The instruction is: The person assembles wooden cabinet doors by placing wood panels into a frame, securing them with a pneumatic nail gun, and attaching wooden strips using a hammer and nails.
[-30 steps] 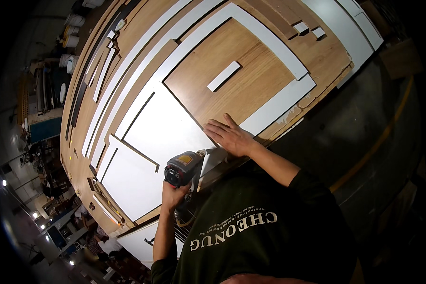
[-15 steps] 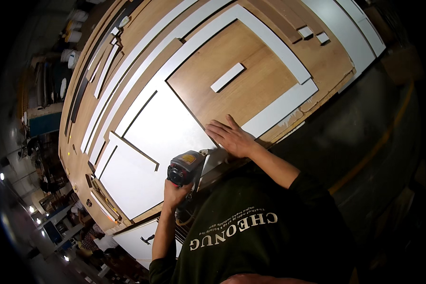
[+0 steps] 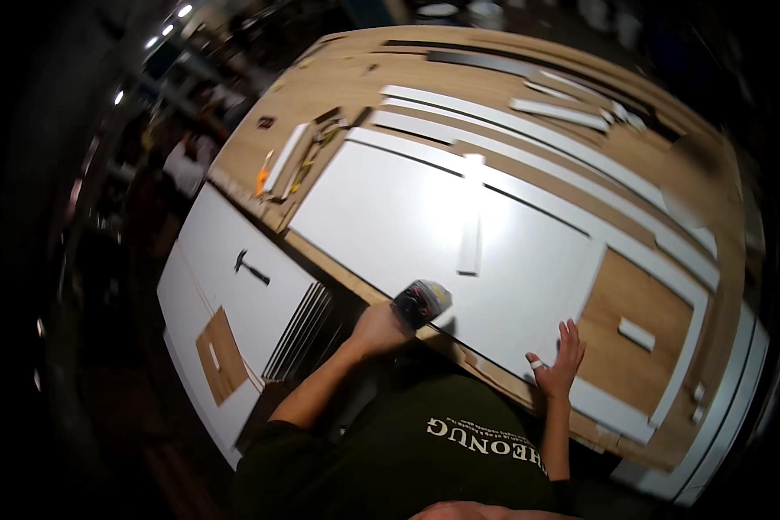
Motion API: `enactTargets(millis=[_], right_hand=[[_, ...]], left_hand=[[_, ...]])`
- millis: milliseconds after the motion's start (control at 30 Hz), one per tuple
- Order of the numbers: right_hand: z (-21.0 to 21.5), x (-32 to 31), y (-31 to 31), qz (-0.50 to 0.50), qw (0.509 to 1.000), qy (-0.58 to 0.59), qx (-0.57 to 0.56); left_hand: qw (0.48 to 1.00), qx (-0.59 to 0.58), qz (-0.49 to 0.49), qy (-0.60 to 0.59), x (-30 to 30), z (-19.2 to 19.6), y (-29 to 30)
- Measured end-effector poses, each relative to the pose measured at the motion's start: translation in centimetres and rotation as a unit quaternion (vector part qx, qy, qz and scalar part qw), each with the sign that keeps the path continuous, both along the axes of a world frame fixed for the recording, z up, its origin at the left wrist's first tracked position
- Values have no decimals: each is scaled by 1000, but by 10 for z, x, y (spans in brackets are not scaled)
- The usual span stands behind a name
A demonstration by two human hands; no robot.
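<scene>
My left hand [image 3: 374,329] is wrapped tight round the grip of a power tool [image 3: 420,302] (drill/driver type, dark body w/ red trim), nose at the near edge of the surface [image 3: 338,82], right over the big white panel [image 3: 425,234]. My right hand [image 3: 559,357] is wide, fingers spread, flat on the white panel's near right corner; white tape on one finger. Holding nothing, just pressing down.

White panel lies flat mid-surface, long side along the near edge. A narrow white strip [image 3: 471,217] lies across its middle. To its right, a bare wood rectangle w/ a small white block [image 3: 636,334] on it. More long white strips [image 3: 563,152] run toward the far edge.

Left corner of the surface: small clutter of bits, one orange [image 3: 261,180], can't tell what exactly.

Below the near edge: stacked white boards [image 3: 234,277] lower down, hammer [image 3: 251,268] lying on top, brown cardboard piece [image 3: 221,355] near it.
</scene>
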State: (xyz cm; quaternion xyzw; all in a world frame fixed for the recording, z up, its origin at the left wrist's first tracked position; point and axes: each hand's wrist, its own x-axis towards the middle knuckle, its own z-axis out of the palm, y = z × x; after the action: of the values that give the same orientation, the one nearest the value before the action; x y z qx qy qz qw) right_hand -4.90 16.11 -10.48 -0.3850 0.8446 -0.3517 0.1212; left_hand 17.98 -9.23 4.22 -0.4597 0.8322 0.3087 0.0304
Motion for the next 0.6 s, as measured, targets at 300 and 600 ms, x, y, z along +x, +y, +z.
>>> enactTargets(millis=[300, 600], right_hand=[[-19, 27, -223, -17, 996, -47, -73], [-45, 102, -309, -134, 988, 68, 44]], left_hand=[[925, -159, 346, 0, 245, -54, -164], [824, -212, 518, -91, 445, -192, -253]])
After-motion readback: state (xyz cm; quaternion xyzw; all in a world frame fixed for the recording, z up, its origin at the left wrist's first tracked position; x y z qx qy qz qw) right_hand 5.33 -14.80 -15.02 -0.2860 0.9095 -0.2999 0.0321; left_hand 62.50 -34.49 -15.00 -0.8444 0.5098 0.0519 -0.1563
